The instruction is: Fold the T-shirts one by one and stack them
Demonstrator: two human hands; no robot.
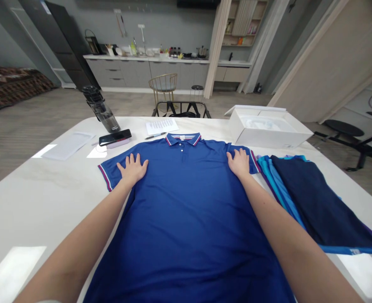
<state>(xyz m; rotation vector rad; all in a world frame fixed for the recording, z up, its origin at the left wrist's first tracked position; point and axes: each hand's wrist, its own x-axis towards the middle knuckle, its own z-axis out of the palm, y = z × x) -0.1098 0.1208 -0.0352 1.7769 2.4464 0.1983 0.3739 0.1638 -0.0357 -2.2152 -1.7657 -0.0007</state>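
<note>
A royal-blue polo shirt (186, 198) lies face up and spread flat on the white table (37, 198), its striped collar at the far side. My left hand (132, 167) rests palm down, fingers spread, on the shirt's left shoulder by the sleeve. Flat on the right shoulder beside the other striped sleeve cuff lies my right hand (239, 162), fingers also stretched out. Neither hand holds anything.
A stack of folded shirts (318, 202), navy on top, lies to the right. Behind it stands an open white box (268, 126). A dark bottle (102, 109), a phone (115, 137), a pen (155, 135) and papers (162, 125) sit at the far edge.
</note>
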